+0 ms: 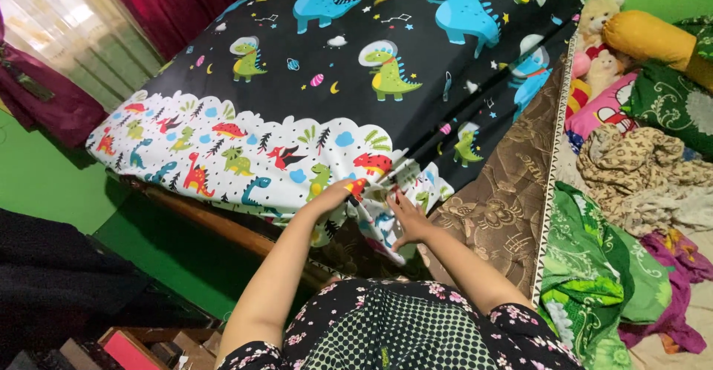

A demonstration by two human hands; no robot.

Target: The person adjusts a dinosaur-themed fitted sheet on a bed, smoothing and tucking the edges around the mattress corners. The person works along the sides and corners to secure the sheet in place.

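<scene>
A black dinosaur-print sheet point(371, 65) with a white border covers most of the mattress point(512, 192), its corner bunched at the near edge where brown quilting shows bare. To the right lie a green cloth point(594, 266) and a heap of clothes point(639, 169). The left hand point(338, 192) pinches the sheet's corner in closed fingers, and the right hand point(405, 218) presses flat on it, fingers spread.

black dinosaur-print bedsheet point(356, 50) with white border; brown patterned mattress point(512, 192); green walls point(44, 177)
</scene>
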